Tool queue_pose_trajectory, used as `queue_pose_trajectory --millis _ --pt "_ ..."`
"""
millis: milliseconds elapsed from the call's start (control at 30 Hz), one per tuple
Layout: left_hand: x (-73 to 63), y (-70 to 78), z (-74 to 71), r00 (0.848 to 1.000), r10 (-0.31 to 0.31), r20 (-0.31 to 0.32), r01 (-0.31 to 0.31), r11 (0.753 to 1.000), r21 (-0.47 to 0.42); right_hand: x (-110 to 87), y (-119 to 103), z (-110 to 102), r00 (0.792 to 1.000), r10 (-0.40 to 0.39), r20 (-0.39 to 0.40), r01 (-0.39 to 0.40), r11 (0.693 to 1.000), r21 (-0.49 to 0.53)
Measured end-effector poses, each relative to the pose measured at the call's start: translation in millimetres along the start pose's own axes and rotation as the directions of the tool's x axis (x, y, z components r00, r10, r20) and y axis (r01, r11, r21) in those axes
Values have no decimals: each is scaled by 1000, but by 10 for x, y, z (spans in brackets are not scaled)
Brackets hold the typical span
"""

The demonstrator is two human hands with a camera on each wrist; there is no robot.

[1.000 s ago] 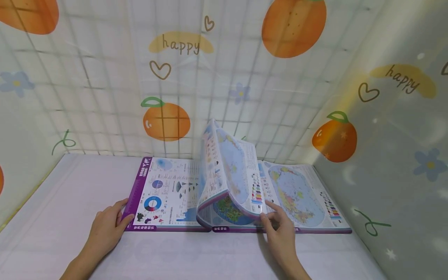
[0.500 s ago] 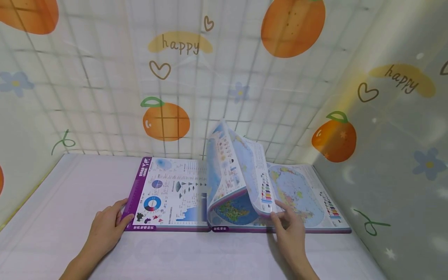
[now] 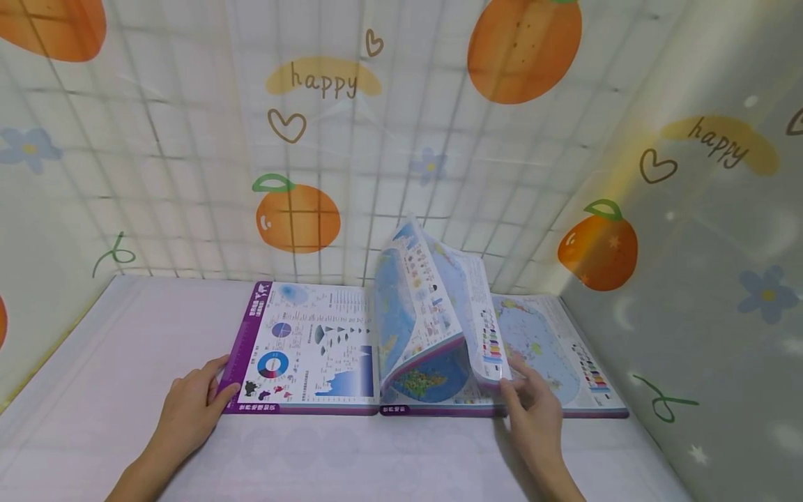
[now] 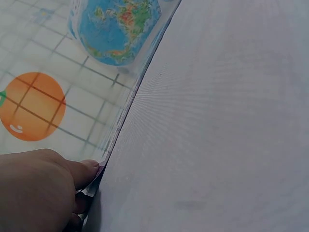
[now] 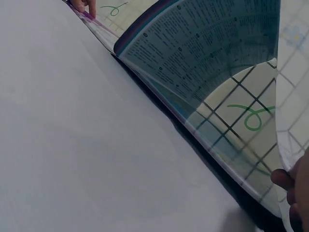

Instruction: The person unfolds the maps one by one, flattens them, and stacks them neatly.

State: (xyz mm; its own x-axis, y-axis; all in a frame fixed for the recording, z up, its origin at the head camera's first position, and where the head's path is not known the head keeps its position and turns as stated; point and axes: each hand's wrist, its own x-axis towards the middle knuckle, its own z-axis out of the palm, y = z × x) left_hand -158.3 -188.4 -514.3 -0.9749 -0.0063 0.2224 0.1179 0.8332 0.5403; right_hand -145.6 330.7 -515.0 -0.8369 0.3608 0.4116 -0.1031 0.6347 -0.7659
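An open folding world map [image 3: 326,341] with purple borders lies on a white surface. Its left panel carries charts, and a blue world map shows on the right part. Between them a creased leaf [image 3: 423,300] stands up like a tent, with another map panel partly visible beneath it. My left hand [image 3: 191,404] grips the lower left edge; in the left wrist view its thumb [image 4: 86,171] lies on top and fingers tuck under. With thumb and fingers, my right hand [image 3: 536,418] pinches the leaf's near right corner. The right wrist view shows the leaf's curved, text-covered underside [image 5: 193,53].
A white tabletop [image 3: 301,460] extends in front of the map and to its left. Behind stands a curtain [image 3: 389,153] printed with oranges, with a grid showing through. A grey-white curtain [image 3: 721,362] closes off the right side.
My right hand has moved to the right, drawing the raised leaf with it. More of the left chart panel shows, and less of the right map. The left hand has stayed put.
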Motion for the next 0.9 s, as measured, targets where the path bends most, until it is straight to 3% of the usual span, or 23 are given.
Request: queue_pose_trajectory --millis 333,900 --pt "-2 -2 12 1000 -5 15 5 1000 -2 47 123 -153 991 128 -27 -130 983 -128" --pt "3 -22 10 999 -36 37 36 999 -9 166 304 -368 987 138 -87 -152 971 -185"
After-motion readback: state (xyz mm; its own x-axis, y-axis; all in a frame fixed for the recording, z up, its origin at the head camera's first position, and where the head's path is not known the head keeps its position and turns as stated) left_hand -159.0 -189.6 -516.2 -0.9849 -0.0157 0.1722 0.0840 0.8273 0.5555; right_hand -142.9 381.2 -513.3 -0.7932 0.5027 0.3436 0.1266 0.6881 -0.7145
